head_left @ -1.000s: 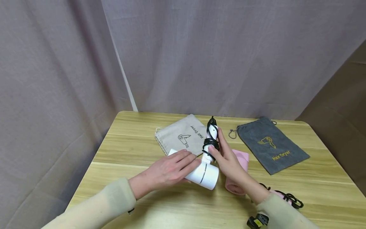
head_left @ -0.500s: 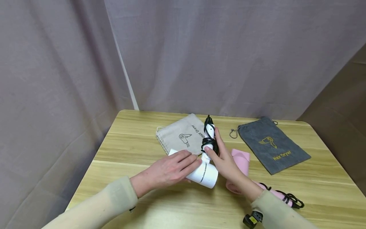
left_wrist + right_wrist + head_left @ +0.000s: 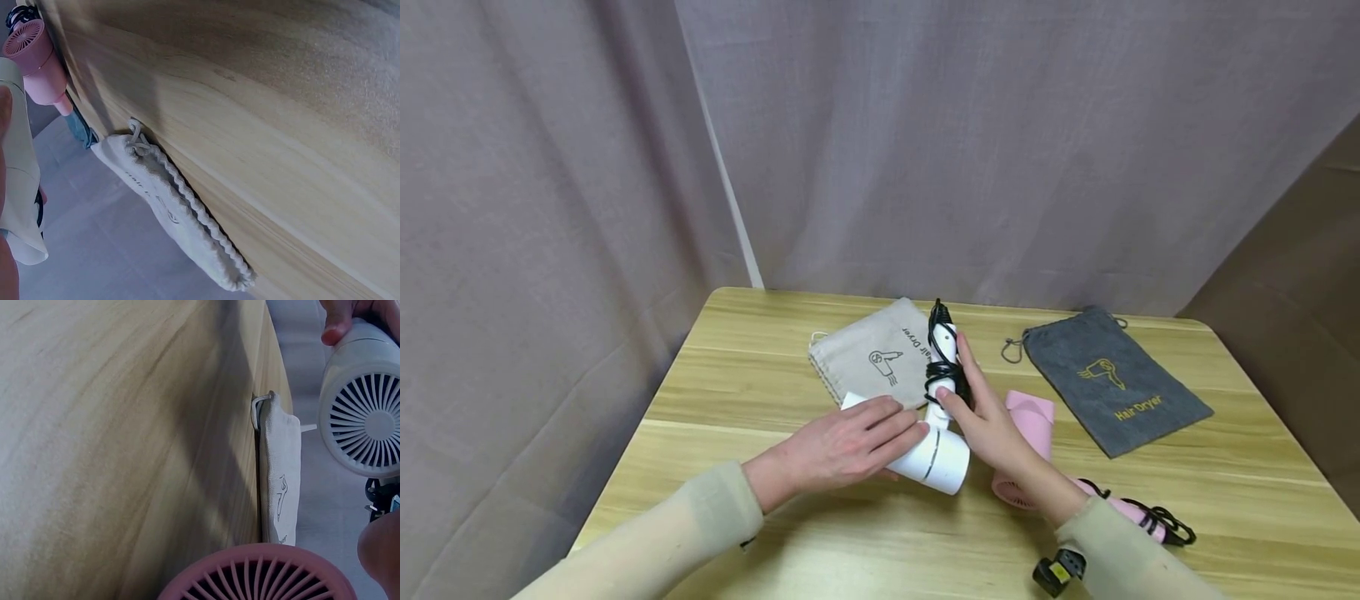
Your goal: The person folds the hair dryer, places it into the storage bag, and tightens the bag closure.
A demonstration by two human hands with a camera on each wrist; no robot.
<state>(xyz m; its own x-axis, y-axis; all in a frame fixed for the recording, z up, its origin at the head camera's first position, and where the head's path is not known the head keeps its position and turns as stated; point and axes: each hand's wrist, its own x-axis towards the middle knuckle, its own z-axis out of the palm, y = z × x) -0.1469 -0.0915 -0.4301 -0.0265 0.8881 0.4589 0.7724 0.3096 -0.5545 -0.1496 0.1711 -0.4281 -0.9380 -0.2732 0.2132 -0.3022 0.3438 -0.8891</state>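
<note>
A white hair dryer (image 3: pixel 945 462) is held up over the table between my two hands, its black cord wound round the handle. My left hand (image 3: pixel 850 442) grips the barrel from above, with the fingers laid over it. The handle is in my right hand (image 3: pixel 992 421), thumb across its front near the coiled cord. In the right wrist view the dryer's round vented end (image 3: pixel 378 425) shows. Behind the dryer a light grey drawstring bag (image 3: pixel 868 358) lies flat, printed with a dryer picture; the handle overlaps it in the head view.
A pink hair dryer (image 3: pixel 1030 417) lies under my right forearm, its corded handle (image 3: pixel 1138 512) out to the right. At the back right lies a dark grey drawstring bag (image 3: pixel 1112 383) marked Hair Dryer. Curtains (image 3: pixel 985 150) hang behind the wooden table (image 3: pixel 737 367).
The white dryer's handle has swung slightly left, with my right hand moving along with it. My left hand keeps its grip on the barrel almost in place.
</note>
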